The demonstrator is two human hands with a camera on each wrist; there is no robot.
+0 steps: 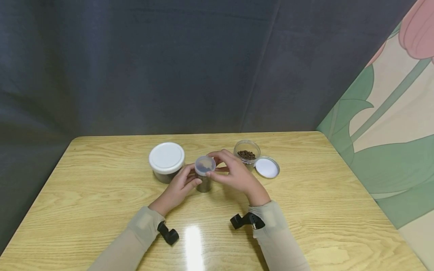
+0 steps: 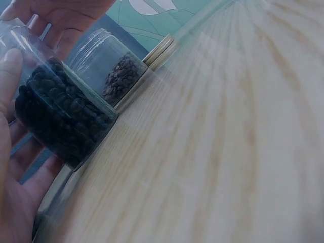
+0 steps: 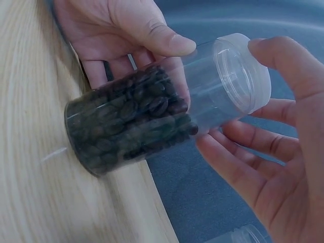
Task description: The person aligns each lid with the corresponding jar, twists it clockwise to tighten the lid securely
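A small clear jar (image 3: 126, 119) partly filled with dark coffee beans stands on the table in front of me. Around its side my left hand (image 1: 178, 188) holds it, thumb toward me and fingers behind. The fingers and thumb of my right hand (image 1: 235, 175) grip the rim of its translucent lid (image 3: 255, 76) from the right. That lid sits on the jar's mouth. In the left wrist view the jar's beans (image 2: 63, 114) show through the clear wall.
To the left stands a wider jar with a white lid (image 1: 167, 157) and dark contents. Behind my right hand is an open clear jar (image 1: 246, 145) with some coffee beans; beside it a round lid (image 1: 267, 167) lies on the wooden table (image 1: 322, 210). A dark curtain (image 1: 190, 67) hangs behind.
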